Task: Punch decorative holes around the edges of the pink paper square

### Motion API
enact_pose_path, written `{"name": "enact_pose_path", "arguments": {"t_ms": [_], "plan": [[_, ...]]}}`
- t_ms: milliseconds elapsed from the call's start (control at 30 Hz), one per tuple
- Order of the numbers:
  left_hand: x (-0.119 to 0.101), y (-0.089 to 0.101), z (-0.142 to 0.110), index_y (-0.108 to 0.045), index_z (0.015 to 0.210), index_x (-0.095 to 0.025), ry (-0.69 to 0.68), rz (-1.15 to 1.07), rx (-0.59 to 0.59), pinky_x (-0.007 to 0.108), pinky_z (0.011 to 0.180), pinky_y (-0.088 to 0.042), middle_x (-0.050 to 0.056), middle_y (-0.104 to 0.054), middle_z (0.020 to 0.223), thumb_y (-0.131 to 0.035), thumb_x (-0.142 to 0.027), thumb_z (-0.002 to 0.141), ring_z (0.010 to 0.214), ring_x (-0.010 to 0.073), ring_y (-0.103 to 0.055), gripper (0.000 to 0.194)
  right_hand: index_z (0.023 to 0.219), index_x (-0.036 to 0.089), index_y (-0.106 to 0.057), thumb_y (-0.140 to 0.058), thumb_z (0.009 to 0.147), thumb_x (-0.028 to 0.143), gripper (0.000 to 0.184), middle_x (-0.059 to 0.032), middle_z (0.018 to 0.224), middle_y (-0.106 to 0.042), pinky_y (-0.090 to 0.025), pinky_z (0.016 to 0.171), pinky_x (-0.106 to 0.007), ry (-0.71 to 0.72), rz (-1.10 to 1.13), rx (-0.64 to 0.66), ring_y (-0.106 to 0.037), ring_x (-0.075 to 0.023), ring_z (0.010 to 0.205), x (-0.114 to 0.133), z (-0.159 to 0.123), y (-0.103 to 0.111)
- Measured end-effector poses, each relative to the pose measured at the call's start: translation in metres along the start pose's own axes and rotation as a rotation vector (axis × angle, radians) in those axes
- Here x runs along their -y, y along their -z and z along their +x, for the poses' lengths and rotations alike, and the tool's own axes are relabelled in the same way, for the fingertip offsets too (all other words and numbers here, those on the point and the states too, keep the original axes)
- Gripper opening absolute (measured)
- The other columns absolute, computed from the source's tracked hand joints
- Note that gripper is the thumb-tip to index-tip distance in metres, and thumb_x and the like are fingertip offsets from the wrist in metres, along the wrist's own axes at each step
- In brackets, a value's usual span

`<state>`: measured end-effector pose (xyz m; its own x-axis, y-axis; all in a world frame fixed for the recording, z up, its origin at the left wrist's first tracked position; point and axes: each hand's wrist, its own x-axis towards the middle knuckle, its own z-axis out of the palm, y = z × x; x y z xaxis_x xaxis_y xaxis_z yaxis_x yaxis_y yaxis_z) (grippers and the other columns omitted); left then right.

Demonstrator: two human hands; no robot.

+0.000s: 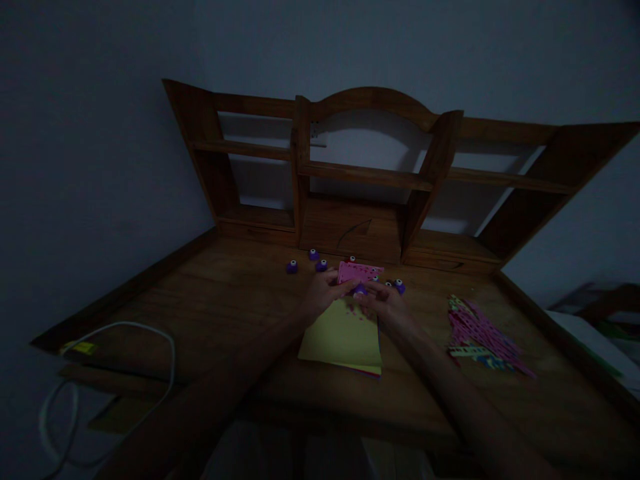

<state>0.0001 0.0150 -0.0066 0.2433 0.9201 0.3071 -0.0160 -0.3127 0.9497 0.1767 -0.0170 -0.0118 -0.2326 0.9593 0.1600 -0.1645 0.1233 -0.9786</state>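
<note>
Pinched between the fingers and thumb of my left hand (319, 293) is a small pink sheet of paper (354, 272), with a row of cut marks near its edge. My right hand (386, 304) is closed around a small purple craft punch (360, 290), which sits at the paper's near edge. The dim light hides whether the edge is inside the punch's slot. Both hands are over a stack of yellow paper (343, 341), where small pink cut-out bits (354, 311) lie scattered near the top.
Several more purple punches, such as one at the left (292, 267) and one at the right (399, 287), stand behind the hands. A pile of punched paper strips (483, 337) lies to the right. A wooden shelf (367, 175) backs the desk; a white cable (173, 353) hangs at the left edge.
</note>
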Motion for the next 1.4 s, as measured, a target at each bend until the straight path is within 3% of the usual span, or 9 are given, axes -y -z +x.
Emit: {"name": "enact_pose_path", "arguments": {"t_ms": [167, 333, 500, 600, 733, 867, 1133, 1400], "plan": [[-0.004, -0.002, -0.001, -0.075, 0.096, -0.016, 0.012, -0.011, -0.055, 0.03, 0.072, -0.051, 0.008, -0.072, 0.095, -0.076, -0.045, 0.074, 0.083, 0.0208, -0.065, 0.036, 0.101, 0.016, -0.071, -0.084, 0.073, 0.038, 0.038, -0.0041, 0.073, -0.067, -0.042, 0.051, -0.023, -0.007, -0.055, 0.075, -0.054, -0.0122, 0.055, -0.001, 0.0, 0.001], [-0.009, -0.002, 0.0, -0.076, 0.091, -0.018, -0.175, 0.152, -0.085, 0.031, 0.083, -0.051, 0.009, -0.068, 0.106, -0.072, -0.04, 0.08, 0.096, 0.0215, -0.064, 0.025, 0.096, 0.015, -0.071, -0.084, 0.071, 0.038, 0.036, -0.0038, 0.074, -0.066, -0.041, 0.05, -0.023, 0.0, -0.039, 0.029, -0.053, -0.0113, 0.054, -0.003, 0.0, 0.0], [-0.009, -0.001, 0.0, -0.074, 0.089, -0.017, -0.208, 0.176, -0.04, 0.031, 0.082, -0.049, 0.008, -0.067, 0.104, -0.065, -0.039, 0.086, 0.094, 0.0205, -0.063, 0.024, 0.095, 0.015, -0.07, -0.088, 0.066, 0.037, 0.041, -0.0037, 0.076, -0.067, -0.039, 0.05, -0.023, -0.026, -0.016, -0.043, -0.053, -0.0111, 0.053, -0.002, 0.001, -0.001], [-0.013, -0.002, -0.003, -0.07, 0.088, -0.017, -0.252, 0.248, -0.039, 0.029, 0.08, -0.048, 0.007, -0.065, 0.098, -0.055, -0.041, 0.093, 0.091, 0.0189, -0.061, 0.028, 0.092, 0.015, -0.071, -0.089, 0.064, 0.037, 0.04, -0.0021, 0.071, -0.065, -0.038, 0.05, -0.023, -0.017, -0.013, -0.058, -0.051, -0.0107, 0.052, -0.002, 0.001, -0.001], [-0.024, -0.002, -0.008, -0.061, 0.094, -0.02, -0.308, 0.503, -0.011, 0.03, 0.083, -0.044, 0.005, -0.062, 0.094, -0.036, -0.038, 0.101, 0.09, 0.0178, -0.058, 0.031, 0.093, 0.017, -0.071, -0.088, 0.066, 0.037, 0.038, -0.0003, 0.07, -0.064, -0.037, 0.049, -0.022, -0.035, 0.007, -0.033, -0.051, -0.0103, 0.051, -0.003, 0.0, -0.001], [-0.024, 0.003, -0.009, -0.058, 0.096, -0.02, -0.278, 0.62, 0.032, 0.031, 0.082, -0.043, 0.004, -0.061, 0.093, -0.032, -0.036, 0.102, 0.088, 0.0182, -0.057, 0.031, 0.085, 0.018, -0.07, -0.089, 0.064, 0.037, 0.034, -0.0005, 0.072, -0.065, -0.04, 0.052, -0.023, -0.064, 0.024, -0.06, -0.055, -0.0115, 0.055, 0.002, -0.001, -0.003], [-0.023, 0.004, -0.007, -0.057, 0.084, -0.019, -0.362, 0.576, 0.074, 0.029, 0.078, -0.041, 0.003, -0.056, 0.085, -0.033, -0.034, 0.102, 0.081, 0.0172, -0.055, 0.034, 0.079, 0.017, -0.07, -0.085, 0.071, 0.041, 0.029, -0.0001, 0.065, -0.061, -0.039, 0.05, -0.022, -0.038, 0.011, 0.02, -0.053, -0.011, 0.054, 0.018, -0.004, -0.007], [-0.02, 0.002, -0.007, -0.061, 0.079, -0.019, -0.369, 0.475, 0.135, 0.029, 0.079, -0.042, 0.004, -0.059, 0.087, -0.038, -0.035, 0.101, 0.084, 0.0174, -0.056, 0.036, 0.077, 0.016, -0.07, -0.084, 0.071, 0.042, 0.03, -0.0013, 0.062, -0.062, -0.038, 0.049, -0.023, -0.031, -0.009, -0.004, -0.053, -0.0121, 0.052, 0.007, -0.002, -0.004]]}}
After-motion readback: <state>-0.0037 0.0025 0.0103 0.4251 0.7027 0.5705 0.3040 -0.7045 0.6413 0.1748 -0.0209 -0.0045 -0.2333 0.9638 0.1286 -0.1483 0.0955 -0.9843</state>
